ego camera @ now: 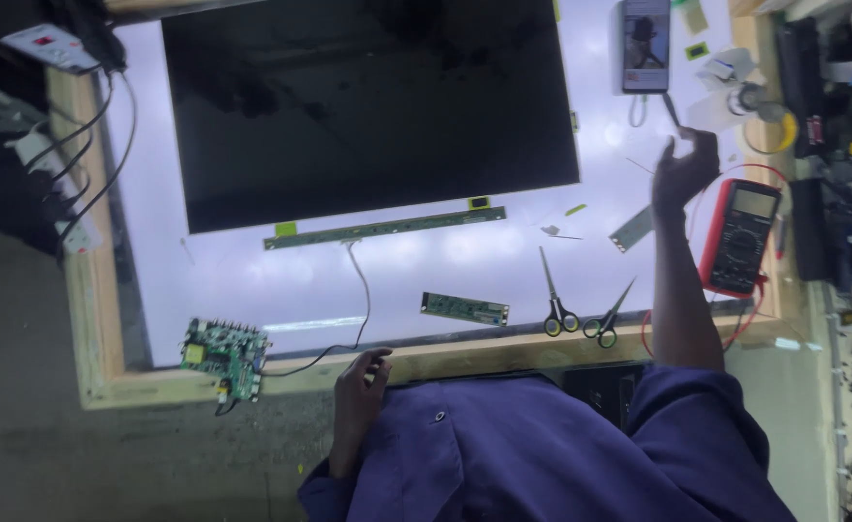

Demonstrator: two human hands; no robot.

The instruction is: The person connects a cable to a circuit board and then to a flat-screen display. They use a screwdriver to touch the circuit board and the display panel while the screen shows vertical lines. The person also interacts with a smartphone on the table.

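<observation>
Head view: left hand (358,391) rests loosely curled, holding nothing, on the surface (445,358) edge near a cable (360,290); right hand (682,174) hovers open and empty beyond the scissors (581,314), beside the multimeter (740,237). Farther off lies the dark panel (368,106), likely thin, stiff and fragile; lift by its edges.

Backlit white worktable (445,266) with pale wooden frame (92,319); grey concrete floor (20,435); cluttered shelf (832,193) at the far edge.

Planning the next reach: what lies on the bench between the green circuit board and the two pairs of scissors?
In the head view, between the green circuit board and the scissors lie a thin wire and a small narrow board strip.
</observation>
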